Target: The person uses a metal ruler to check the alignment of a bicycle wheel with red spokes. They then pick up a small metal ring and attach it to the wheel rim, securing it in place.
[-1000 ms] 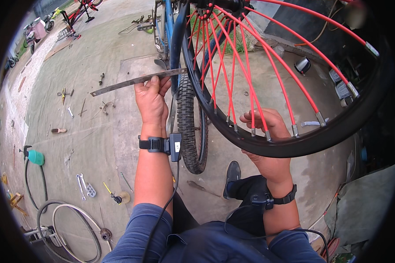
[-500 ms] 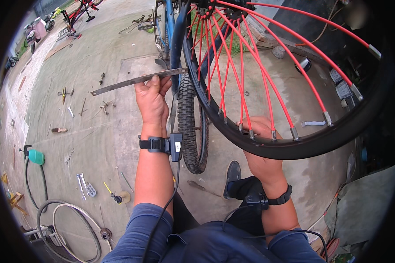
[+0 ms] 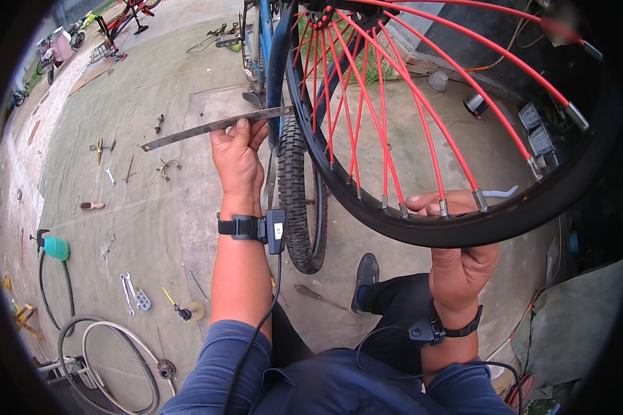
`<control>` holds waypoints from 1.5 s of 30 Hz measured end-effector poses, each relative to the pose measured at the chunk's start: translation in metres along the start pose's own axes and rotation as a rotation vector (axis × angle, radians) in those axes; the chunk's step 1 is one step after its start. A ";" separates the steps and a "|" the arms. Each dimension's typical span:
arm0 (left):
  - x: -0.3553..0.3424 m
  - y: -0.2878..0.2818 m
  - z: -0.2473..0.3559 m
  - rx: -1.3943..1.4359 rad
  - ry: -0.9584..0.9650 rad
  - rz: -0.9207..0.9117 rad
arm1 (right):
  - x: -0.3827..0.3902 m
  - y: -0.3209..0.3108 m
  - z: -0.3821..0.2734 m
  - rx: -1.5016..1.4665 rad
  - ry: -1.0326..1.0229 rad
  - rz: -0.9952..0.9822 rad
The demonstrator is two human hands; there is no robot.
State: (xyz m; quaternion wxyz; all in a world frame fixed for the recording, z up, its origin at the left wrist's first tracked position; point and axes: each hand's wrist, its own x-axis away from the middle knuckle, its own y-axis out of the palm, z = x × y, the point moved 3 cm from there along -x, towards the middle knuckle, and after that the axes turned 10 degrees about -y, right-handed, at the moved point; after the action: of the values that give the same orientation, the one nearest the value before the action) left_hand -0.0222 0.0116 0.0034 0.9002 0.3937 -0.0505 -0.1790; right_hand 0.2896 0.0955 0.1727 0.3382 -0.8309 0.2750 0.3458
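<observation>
My left hand [image 3: 239, 155] grips a long, flat, dull metal strip [image 3: 180, 136] with holes at its ends; the strip's right end sits at the black rim [image 3: 367, 218] of a wheel with red spokes [image 3: 422, 100]. My right hand [image 3: 464, 256] is on that rim at the lower right, fingers curled over it between the spokes. The blue bicycle frame [image 3: 275, 69] holds the wheel at the top, and a knobby black tyre [image 3: 291, 180] stands below it, just right of my left wrist.
Tools lie on a green ground sheet at left: wrenches [image 3: 128, 294], pliers [image 3: 102, 148], a brush [image 3: 92, 206], a teal sprayer [image 3: 57, 247], coiled hoses [image 3: 55, 294]. My shoe [image 3: 367, 270] is below. A red bicycle [image 3: 111, 29] lies far back; dark clutter fills the right.
The spoked wheel has turned a little, its spokes shifting. My right hand has moved rightward along the rim with it. My left hand and the metal strip have stayed nearly still.
</observation>
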 end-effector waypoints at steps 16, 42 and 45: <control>0.000 0.000 0.000 0.007 0.006 -0.005 | 0.007 0.040 0.063 0.107 -0.023 -0.162; 0.000 -0.002 0.000 0.007 0.011 0.010 | -0.005 0.002 0.002 -0.035 -0.076 0.029; 0.001 -0.001 0.000 0.012 0.007 0.006 | 0.000 0.002 -0.004 -0.125 -0.016 0.171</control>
State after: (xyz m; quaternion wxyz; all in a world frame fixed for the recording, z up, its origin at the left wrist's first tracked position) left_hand -0.0218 0.0109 0.0026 0.8987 0.3994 -0.0494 -0.1745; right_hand 0.2894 0.0915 0.1739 0.2574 -0.8209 0.3202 0.3967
